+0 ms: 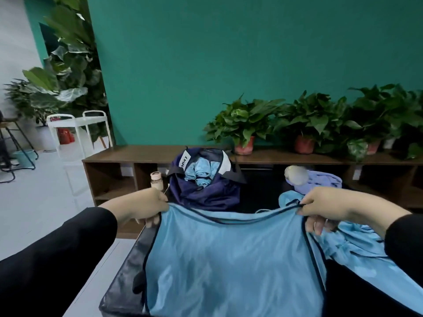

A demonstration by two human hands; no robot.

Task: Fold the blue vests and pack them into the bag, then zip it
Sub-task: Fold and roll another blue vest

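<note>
A teal wall (229,65) backs a low brown shelf (137,154) lined with potted plants (245,124).

Light-blue vest (229,259) spread flat (dark-trimmed); navy bag (206,191) beyond, unzipped, holding rolled vests (200,172).

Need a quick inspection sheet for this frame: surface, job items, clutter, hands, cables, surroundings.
Surface: black padded table, mostly covered by cloth.
Job's things: blue vest held spread over the table; navy bag open at the far edge with rolled blue vests inside; heap of blue vests on the right.
Clutter: small jar left of the bag; lilac cloth and a pale round object, too blurred to identify.
Grippers: left hand and right hand each pinch a top corner of the vest.
Cables: nothing seen.
Surroundings: teal wall, low wooden shelf with potted plants, white cart.
</note>
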